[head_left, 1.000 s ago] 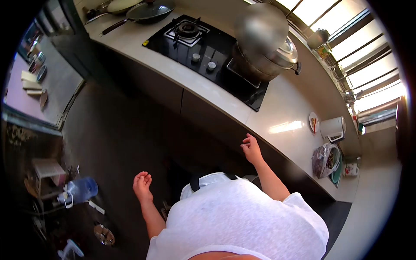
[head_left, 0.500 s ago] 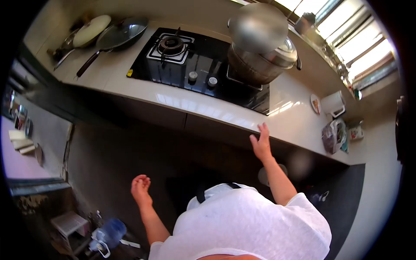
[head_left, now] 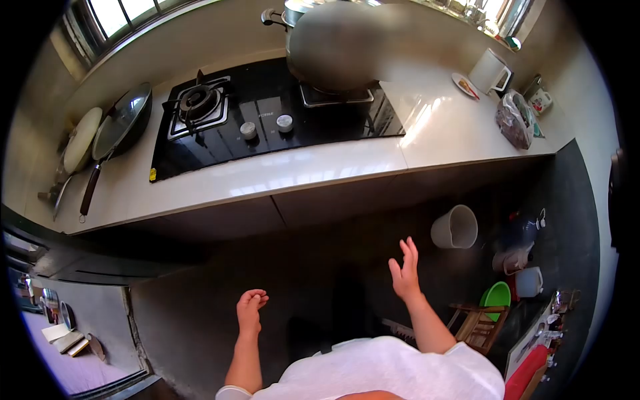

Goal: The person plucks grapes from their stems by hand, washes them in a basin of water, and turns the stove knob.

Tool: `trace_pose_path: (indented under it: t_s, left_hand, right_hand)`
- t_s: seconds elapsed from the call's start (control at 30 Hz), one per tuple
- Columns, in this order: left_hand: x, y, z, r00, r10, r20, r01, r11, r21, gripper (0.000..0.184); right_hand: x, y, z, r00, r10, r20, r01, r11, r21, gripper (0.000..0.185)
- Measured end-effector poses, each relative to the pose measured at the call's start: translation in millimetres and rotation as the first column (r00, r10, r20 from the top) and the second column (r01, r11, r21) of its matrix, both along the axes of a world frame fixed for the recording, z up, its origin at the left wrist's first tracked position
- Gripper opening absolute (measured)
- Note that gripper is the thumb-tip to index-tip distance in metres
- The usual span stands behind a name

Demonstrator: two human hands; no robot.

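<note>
My left hand hangs in the air below the counter's front edge, its fingers curled in, with nothing visible in them. To the right, my right hand is raised over the dark floor, fingers stretched out and thumb apart, touching nothing. Nearest to it is a pale bin standing on the floor. Ahead of both hands lies a black glass gas stove with two knobs. A large metal pot sits on its right burner, mostly hidden by a blurred patch.
A dark frying pan and a pale lid lie on the left of the counter. At its right are a white jug, a small plate and a plastic bag. A green basin and wooden chair stand low right.
My view has turned, bringing the bin, basin and chair into sight at the right. Both hands appear lower in view; the left stays curled and the right stays spread.
</note>
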State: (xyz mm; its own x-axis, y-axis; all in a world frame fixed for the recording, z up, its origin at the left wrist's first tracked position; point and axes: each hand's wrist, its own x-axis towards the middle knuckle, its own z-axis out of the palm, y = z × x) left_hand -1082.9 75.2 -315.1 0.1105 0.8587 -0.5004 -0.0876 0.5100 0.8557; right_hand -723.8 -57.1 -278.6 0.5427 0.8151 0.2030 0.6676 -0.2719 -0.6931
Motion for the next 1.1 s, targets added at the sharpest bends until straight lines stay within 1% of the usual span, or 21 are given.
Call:
trace_pose_path:
  t_s: [0.03,0.07,0.1,0.13,0.17,0.2,0.27,0.37,0.4,0.43,0.47,0.5,0.57,0.6,0.7,0.73,0.77,0.9,1.0,1.07,1.1]
  left_hand:
    - [3,4,-3,0.999,-0.032,0.002,0.032,0.998,0.055,0.014]
    - [8,10,-6,0.998,-0.056,-0.015,0.058,0.983,0.175,0.015]
    - [15,19,-7,0.996,-0.061,-0.068,0.080,0.943,0.323,0.014]
    - [20,35,-10,0.979,-0.046,-0.200,0.152,0.816,0.557,0.015]
    - [25,49,-12,0.947,0.018,-0.321,0.237,0.634,0.736,0.016]
    - [37,66,-7,0.950,0.084,-0.300,0.222,0.495,0.840,0.019]
    - [57,91,7,0.939,0.198,-0.281,0.230,0.245,0.942,0.027]
    - [83,129,24,0.892,0.364,-0.269,0.313,-0.068,0.947,0.040]
    - [90,143,23,0.872,0.418,-0.254,0.334,-0.131,0.933,0.043]
    - [96,155,23,0.851,0.471,-0.234,0.356,-0.190,0.915,0.046]
    - [103,165,24,0.789,0.561,-0.250,0.416,-0.189,0.889,0.048]
    - [107,175,24,0.717,0.645,-0.263,0.476,-0.177,0.861,0.050]
    - [114,196,16,0.614,0.742,-0.269,0.525,-0.130,0.841,0.052]
    - [116,203,13,0.528,0.803,-0.275,0.570,-0.095,0.816,0.052]
    - [117,210,8,0.501,0.830,-0.245,0.577,-0.108,0.810,0.051]
    - [117,211,8,0.522,0.827,-0.208,0.555,-0.145,0.819,0.050]
    - [118,210,6,0.518,0.828,-0.217,0.558,-0.134,0.819,0.050]
    - [119,213,6,0.488,0.849,-0.204,0.563,-0.127,0.817,0.050]
    - [120,213,8,0.484,0.853,-0.194,0.563,-0.134,0.816,0.049]
    - [120,208,10,0.514,0.840,-0.173,0.546,-0.164,0.822,0.045]
    - [121,208,8,0.512,0.839,-0.183,0.545,-0.153,0.825,0.045]
  right_hand:
    - [0,-7,-8,0.998,-0.033,-0.051,0.033,0.999,-0.006,0.051]
    - [2,-12,-15,0.999,-0.029,-0.037,0.029,1.000,0.011,0.051]
    - [4,-15,-23,0.995,-0.067,-0.070,0.069,0.997,0.022,0.051]
    - [12,-12,-35,0.990,-0.099,-0.097,0.104,0.994,0.044,0.051]
    - [19,-10,-50,0.985,-0.111,-0.134,0.122,0.990,0.073,0.051]
    - [30,-4,-64,0.986,-0.099,-0.131,0.114,0.987,0.114,0.051]
    - [39,5,-83,0.983,-0.083,-0.163,0.109,0.982,0.155,0.052]
    - [52,24,-116,0.990,-0.047,-0.131,0.080,0.962,0.260,0.051]
    - [54,28,-128,0.992,-0.039,-0.120,0.071,0.958,0.279,0.051]
    - [54,33,-139,0.988,-0.010,-0.153,0.060,0.943,0.327,0.051]
    - [56,37,-151,0.983,0.024,-0.183,0.047,0.926,0.374,0.051]
    - [57,40,-165,0.985,0.034,-0.171,0.036,0.921,0.389,0.051]
    - [58,43,-194,0.979,0.079,-0.190,-0.004,0.930,0.368,0.050]
    - [60,46,-210,0.981,0.085,-0.175,-0.014,0.929,0.371,0.050]
    - [62,52,-244,0.974,0.090,-0.208,-0.003,0.923,0.384,0.049]
    - [63,54,-252,0.973,0.094,-0.210,-0.007,0.925,0.379,0.049]
    - [64,56,-260,0.963,0.122,-0.240,-0.020,0.921,0.389,0.048]
    - [67,63,-266,0.940,0.180,-0.289,-0.055,0.918,0.392,0.046]
    - [70,68,-268,0.941,0.196,-0.277,-0.075,0.917,0.393,0.045]
    - [70,66,-278,0.938,0.203,-0.280,-0.080,0.915,0.396,0.045]
    - [72,66,-279,0.939,0.211,-0.272,-0.085,0.908,0.410,0.045]
